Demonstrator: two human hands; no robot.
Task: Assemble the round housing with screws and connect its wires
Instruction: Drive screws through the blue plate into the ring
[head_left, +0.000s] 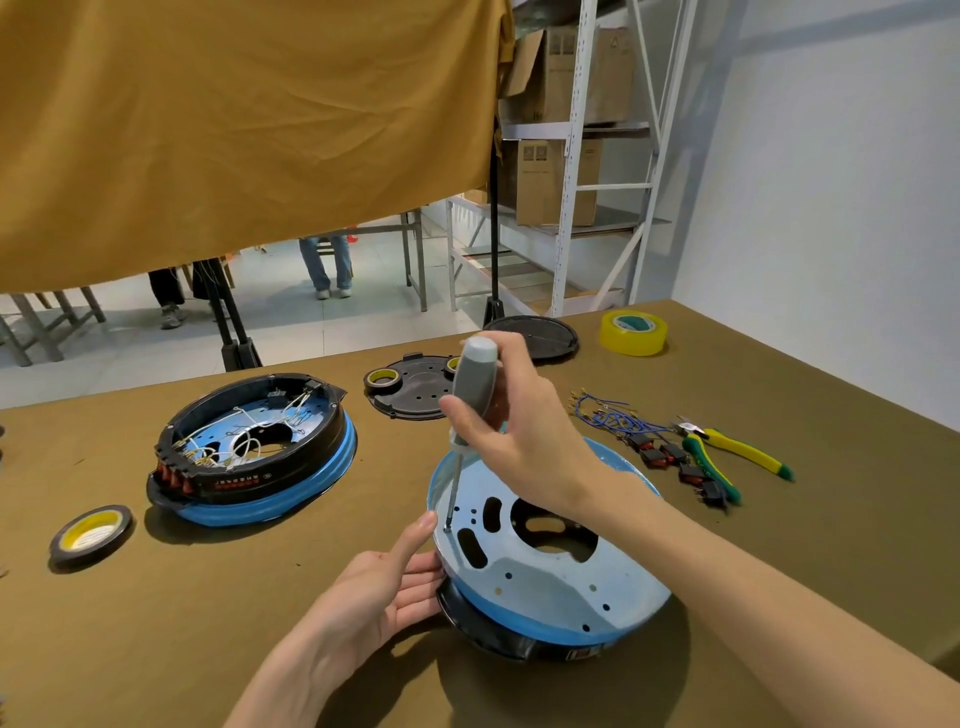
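Note:
A round blue housing (550, 587) with a pale metal plate full of holes lies in front of me on the olive table. My right hand (524, 431) grips a grey-handled screwdriver (472, 384), held nearly upright, with its tip on a screw near the plate's left rim. My left hand (387, 582) steadies the housing's left edge, fingers underneath and the thumb up against the rim. A bundle of blue wires (613, 415) with terminals and several red rocker switches (675, 462) lie to the right.
A second housing (249, 452) with white wiring and a black ring sits at the left. Tape rolls lie at the left (91, 535), centre back (382, 376) and far right (634, 332). Black covers (410, 389) and yellow-green pliers (727, 452) are also on the table.

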